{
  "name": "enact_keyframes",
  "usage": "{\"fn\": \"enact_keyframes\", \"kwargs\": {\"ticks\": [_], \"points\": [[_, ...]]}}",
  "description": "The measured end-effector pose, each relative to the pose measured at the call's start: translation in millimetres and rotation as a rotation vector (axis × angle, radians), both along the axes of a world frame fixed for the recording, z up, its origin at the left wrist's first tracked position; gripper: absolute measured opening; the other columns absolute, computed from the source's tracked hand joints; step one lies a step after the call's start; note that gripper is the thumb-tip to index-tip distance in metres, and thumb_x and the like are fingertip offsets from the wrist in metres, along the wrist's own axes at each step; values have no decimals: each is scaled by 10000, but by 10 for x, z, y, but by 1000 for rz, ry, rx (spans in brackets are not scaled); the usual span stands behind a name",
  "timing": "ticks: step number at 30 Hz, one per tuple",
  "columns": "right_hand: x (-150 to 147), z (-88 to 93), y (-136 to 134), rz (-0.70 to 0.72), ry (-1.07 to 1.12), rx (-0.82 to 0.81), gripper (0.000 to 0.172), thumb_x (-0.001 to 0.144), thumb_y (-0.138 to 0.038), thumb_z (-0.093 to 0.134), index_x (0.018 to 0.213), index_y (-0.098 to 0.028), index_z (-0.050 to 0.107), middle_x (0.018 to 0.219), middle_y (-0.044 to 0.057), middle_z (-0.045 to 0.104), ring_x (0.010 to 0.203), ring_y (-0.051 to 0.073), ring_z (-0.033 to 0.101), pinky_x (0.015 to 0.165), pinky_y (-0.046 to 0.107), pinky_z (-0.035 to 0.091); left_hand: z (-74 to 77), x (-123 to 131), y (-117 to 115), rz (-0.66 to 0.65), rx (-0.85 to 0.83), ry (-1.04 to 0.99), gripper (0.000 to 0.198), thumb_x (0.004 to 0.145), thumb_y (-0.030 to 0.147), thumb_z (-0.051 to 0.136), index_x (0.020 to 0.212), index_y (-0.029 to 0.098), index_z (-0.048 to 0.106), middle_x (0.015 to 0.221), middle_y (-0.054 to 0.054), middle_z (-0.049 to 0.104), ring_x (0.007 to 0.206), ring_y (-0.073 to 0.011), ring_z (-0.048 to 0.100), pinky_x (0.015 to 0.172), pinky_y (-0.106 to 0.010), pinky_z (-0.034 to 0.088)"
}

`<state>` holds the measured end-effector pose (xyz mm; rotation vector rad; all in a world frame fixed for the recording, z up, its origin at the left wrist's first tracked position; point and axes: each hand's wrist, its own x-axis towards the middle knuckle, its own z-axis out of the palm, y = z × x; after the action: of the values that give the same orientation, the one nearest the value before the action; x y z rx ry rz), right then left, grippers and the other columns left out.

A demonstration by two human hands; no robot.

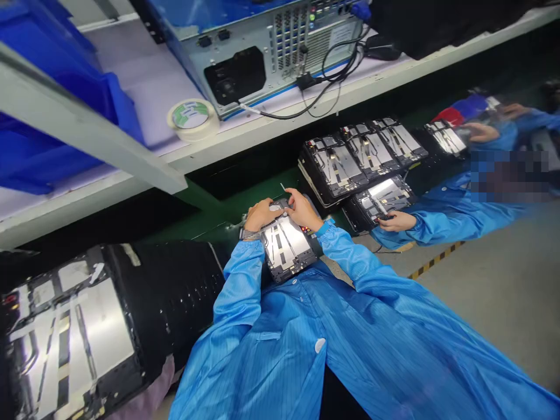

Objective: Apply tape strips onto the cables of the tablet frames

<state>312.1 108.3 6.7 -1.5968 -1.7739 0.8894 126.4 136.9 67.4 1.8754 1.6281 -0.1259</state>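
Black stack (170, 291) left, shelf (262, 131) ahead

Under the hands (261, 214), device (286, 242): smooth silvery metal, satin sheen, black plastic-looking edges. Around the hands, coat (284, 367): shiny blue cloth, fine-striped, creased. Left of the hands, stacked trays (170, 291): glossy black, plastic by the look. Beyond the hands, shelf (245, 139): smooth, white, painted-looking; computer case (249, 36): bare grey metal back; tape roll (192, 131): pale, matt, papery. Ahead-left of the hands, bin (120, 111): smooth blue plastic.
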Motion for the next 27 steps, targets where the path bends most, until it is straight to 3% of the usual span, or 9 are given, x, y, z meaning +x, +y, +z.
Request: {"fn": "enact_keyframes", "kwargs": {"ticks": [3,9,13,16,21,24,27], "points": [[-23,-72,-28,-74,63,-26,678,865,-164,651,1510,-214,449,1080,34,607,863,179,580,845,335,502,20,14,21,-58,-25,43,745,879,742,603,1465,282,591,1464,-103,680,1321,-326,650,1021,-364,501],[32,-201,-117,-215,296,-85,616,880,-185,618,1472,-237,455,991,-9,597,747,140,567,771,309,501,-44,88,136,-23,-9,85,787,737,782,745,1331,276,651,1318,-133,744,1230,-373,685,963,-418,511],[98,-196,-207,-257,393,-48,560,865,-214,631,1408,-230,496,968,-16,600,701,126,561,740,305,489,-152,46,235,-5,-30,48,768,673,730,833,1264,267,667,1288,-131,747,1157,-362,702,916,-408,517],[172,-140,-312,-268,423,-16,514,870,-244,638,1370,-239,516,940,-18,621,692,132,565,727,304,484,-178,-70,224,22,-18,-54,683,719,671,833,1240,255,685,1278,-126,748,1159,-350,698,945,-411,517],[290,25,-501,-245,420,72,516,858,-230,656,1356,-230,522,913,-16,646,698,142,564,703,299,467,-123,-428,-61,214,299,-433,442,920,511,709,1269,240,690,1355,-110,707,1300,-316,634,1110,-450,476],[197,138,-561,-78,342,82,534,858,-171,635,1377,-230,528,922,-6,675,734,155,568,736,307,470,-171,-630,-349,376,439,-558,364,955,424,685,1276,251,687,1370,-95,691,1320,-289,617,1126,-451,481],[-34,222,-542,110,253,105,552,875,-139,613,1412,-236,527,967,18,686,823,188,588,816,339,489,-360,-748,-656,495,440,-665,371,947,387,699,1297,265,674,1398,-90,669,1324,-274,612,1108,-441,506]]}}
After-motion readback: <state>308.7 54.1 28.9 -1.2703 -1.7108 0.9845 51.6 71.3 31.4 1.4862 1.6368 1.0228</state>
